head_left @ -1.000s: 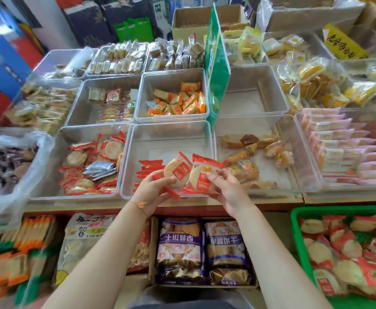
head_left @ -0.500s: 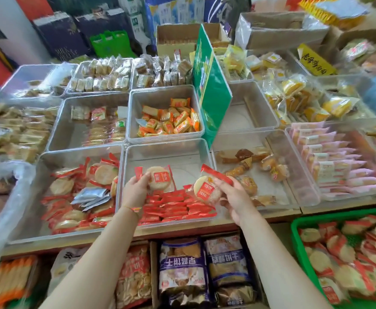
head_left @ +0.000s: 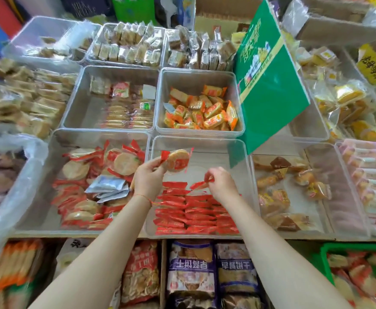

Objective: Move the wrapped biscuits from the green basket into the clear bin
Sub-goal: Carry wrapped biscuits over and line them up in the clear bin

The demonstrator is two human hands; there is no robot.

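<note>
Left grip: your left hand (head_left: 148, 178) is pinching a wrapped biscuit (head_left: 177, 161) by its red end, above the clear bin (head_left: 205, 144).
Right grip: your right hand (head_left: 221, 182) is pinching another biscuit's red wrapper (head_left: 201, 184), just over the stacked rows.
Placing: you are lowering each beside the row beneath your fingers, edges aligned.
Supply: the green basket (head_left: 329, 247) is waiting below right of your right hand, biscuits inside.

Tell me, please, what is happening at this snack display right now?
A person is filling a clear bin with wrapped biscuits from a green basket at the lower right. The left hand holds one round biscuit by its red wrapper above the bin. The right hand pinches the red end of another packet, low over the rows of biscuits already lined up in the bin's near half. The far half is bare, and the basket holds many more.
</note>
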